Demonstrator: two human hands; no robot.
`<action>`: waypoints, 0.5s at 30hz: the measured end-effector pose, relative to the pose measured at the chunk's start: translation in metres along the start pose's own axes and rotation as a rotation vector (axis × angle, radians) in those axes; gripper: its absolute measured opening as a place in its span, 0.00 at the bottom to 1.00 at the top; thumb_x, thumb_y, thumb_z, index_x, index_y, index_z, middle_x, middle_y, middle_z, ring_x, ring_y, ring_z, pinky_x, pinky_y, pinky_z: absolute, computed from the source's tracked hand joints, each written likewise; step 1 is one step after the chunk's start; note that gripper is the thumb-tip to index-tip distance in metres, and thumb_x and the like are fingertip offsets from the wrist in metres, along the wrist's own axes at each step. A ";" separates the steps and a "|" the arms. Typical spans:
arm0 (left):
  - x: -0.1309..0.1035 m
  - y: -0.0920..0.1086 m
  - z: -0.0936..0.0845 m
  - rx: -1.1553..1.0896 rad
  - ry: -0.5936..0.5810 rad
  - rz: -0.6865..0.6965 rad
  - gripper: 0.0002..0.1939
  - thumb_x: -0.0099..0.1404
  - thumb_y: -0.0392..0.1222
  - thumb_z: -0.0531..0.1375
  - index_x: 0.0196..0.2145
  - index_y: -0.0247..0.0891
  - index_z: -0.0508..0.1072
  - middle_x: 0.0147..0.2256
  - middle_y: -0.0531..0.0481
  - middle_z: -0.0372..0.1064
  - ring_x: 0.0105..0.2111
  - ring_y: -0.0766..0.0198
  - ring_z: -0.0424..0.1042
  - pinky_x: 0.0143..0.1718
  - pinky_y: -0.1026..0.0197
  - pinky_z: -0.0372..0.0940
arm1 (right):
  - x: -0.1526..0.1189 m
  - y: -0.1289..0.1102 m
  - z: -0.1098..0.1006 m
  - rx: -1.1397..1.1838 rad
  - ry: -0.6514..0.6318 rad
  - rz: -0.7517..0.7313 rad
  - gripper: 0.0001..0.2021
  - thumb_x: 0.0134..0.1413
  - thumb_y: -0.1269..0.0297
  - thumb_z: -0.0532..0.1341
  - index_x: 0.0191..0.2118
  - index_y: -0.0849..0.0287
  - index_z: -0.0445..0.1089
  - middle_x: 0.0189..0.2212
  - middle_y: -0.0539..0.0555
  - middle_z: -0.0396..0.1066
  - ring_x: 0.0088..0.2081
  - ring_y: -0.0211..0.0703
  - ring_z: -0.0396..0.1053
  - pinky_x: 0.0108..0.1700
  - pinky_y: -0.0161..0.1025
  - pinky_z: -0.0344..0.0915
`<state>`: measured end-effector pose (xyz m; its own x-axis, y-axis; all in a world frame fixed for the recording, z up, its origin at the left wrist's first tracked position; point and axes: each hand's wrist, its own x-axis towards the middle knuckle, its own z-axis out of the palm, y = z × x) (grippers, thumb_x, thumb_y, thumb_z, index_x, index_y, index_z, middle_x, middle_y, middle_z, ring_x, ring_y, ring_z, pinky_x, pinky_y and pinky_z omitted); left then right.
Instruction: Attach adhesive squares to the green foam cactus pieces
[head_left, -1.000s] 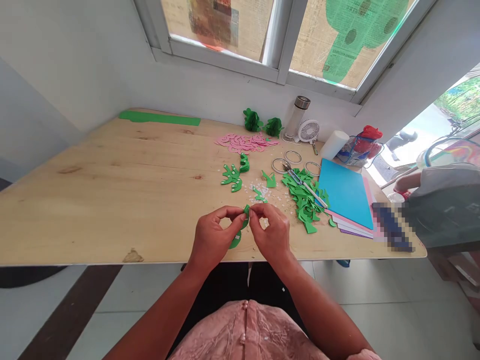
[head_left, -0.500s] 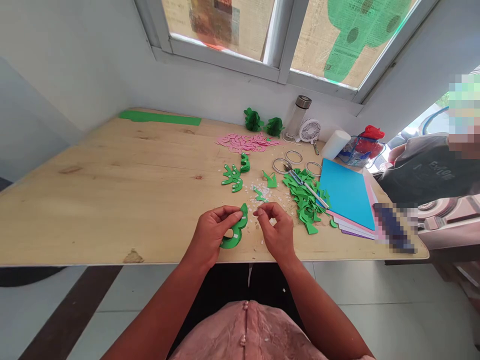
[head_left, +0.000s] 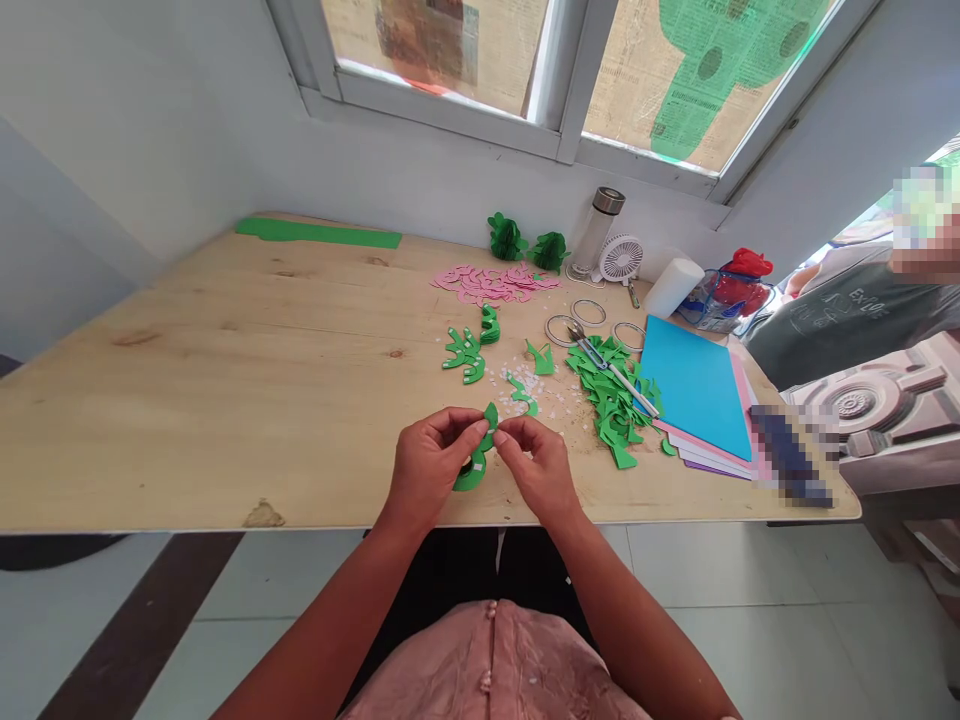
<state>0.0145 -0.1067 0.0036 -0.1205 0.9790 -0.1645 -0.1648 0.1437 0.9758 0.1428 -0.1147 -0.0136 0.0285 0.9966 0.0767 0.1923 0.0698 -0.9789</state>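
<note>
My left hand [head_left: 431, 462] is closed around a curvy green paper cutout [head_left: 471, 478] with small white tape squares on it, held above the table's front edge. My right hand [head_left: 538, 465] is pinched, its fingertips touching the cutout's right edge beside one white square; what lies between them is too small to make out. Just beyond the hands lies another curved green strip [head_left: 523, 396] with white squares, among scattered white paper bits [head_left: 551, 393]. More green cutouts with squares [head_left: 465, 355] rest farther left, and a scalloped green stack [head_left: 490, 325] stands behind them.
Green scraps [head_left: 611, 400] lie to the right under a white-handled cutting tool [head_left: 630, 388]. Tape rolls [head_left: 588, 313], pink cutouts [head_left: 491, 284], a bottle [head_left: 600, 230], a small fan [head_left: 621, 259] and blue paper sheets [head_left: 694, 390] sit around. Another person [head_left: 825, 325] is at far right.
My right hand has moved left, from apart to touching the green cutout. The cutout has shifted slightly to the right. The person at far right has moved a little.
</note>
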 end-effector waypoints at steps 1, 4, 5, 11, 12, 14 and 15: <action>0.000 0.000 0.000 0.014 0.000 0.007 0.10 0.46 0.43 0.68 0.27 0.35 0.77 0.24 0.52 0.73 0.22 0.69 0.67 0.22 0.68 0.60 | 0.000 -0.001 0.001 0.049 -0.002 0.024 0.07 0.49 0.61 0.60 0.27 0.59 0.69 0.24 0.49 0.69 0.26 0.37 0.63 0.30 0.35 0.60; -0.001 0.000 0.001 0.019 -0.015 0.015 0.10 0.47 0.43 0.67 0.27 0.36 0.77 0.25 0.52 0.74 0.24 0.68 0.69 0.23 0.68 0.61 | 0.002 -0.002 0.003 0.196 0.006 0.105 0.07 0.46 0.61 0.62 0.25 0.58 0.67 0.22 0.47 0.66 0.25 0.36 0.61 0.29 0.34 0.59; -0.001 0.000 0.001 0.008 -0.028 0.012 0.10 0.47 0.44 0.67 0.28 0.36 0.77 0.27 0.51 0.75 0.25 0.68 0.70 0.25 0.68 0.63 | 0.002 -0.003 0.003 0.236 0.012 0.130 0.08 0.45 0.60 0.62 0.25 0.58 0.67 0.22 0.47 0.65 0.25 0.36 0.61 0.29 0.34 0.59; -0.001 -0.003 -0.004 -0.013 -0.132 -0.064 0.17 0.47 0.46 0.68 0.34 0.35 0.78 0.30 0.47 0.76 0.27 0.65 0.71 0.27 0.66 0.65 | 0.003 -0.007 0.002 0.328 0.047 0.191 0.09 0.43 0.60 0.64 0.24 0.58 0.66 0.21 0.46 0.64 0.25 0.35 0.60 0.29 0.34 0.58; -0.001 -0.004 -0.005 -0.013 -0.146 -0.082 0.17 0.46 0.46 0.69 0.34 0.35 0.78 0.29 0.47 0.76 0.25 0.66 0.70 0.26 0.66 0.65 | 0.003 -0.006 0.002 0.322 0.048 0.188 0.09 0.43 0.59 0.64 0.25 0.58 0.66 0.21 0.46 0.64 0.25 0.35 0.60 0.29 0.34 0.58; 0.000 -0.005 -0.006 -0.020 -0.166 -0.109 0.16 0.45 0.45 0.69 0.32 0.35 0.78 0.26 0.49 0.75 0.23 0.68 0.68 0.25 0.67 0.63 | 0.003 -0.004 0.002 0.290 0.047 0.166 0.09 0.44 0.59 0.63 0.25 0.58 0.66 0.21 0.46 0.64 0.24 0.35 0.61 0.29 0.34 0.59; 0.000 -0.006 -0.006 -0.023 -0.168 -0.114 0.15 0.45 0.45 0.69 0.31 0.35 0.78 0.25 0.50 0.74 0.23 0.68 0.68 0.25 0.67 0.63 | 0.003 -0.003 0.002 0.258 0.045 0.144 0.09 0.45 0.59 0.63 0.25 0.58 0.66 0.21 0.46 0.64 0.24 0.35 0.61 0.29 0.34 0.59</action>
<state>0.0091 -0.1083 -0.0028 0.0649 0.9672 -0.2457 -0.1906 0.2537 0.9483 0.1406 -0.1117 -0.0105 0.0818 0.9946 -0.0639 -0.0725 -0.0581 -0.9957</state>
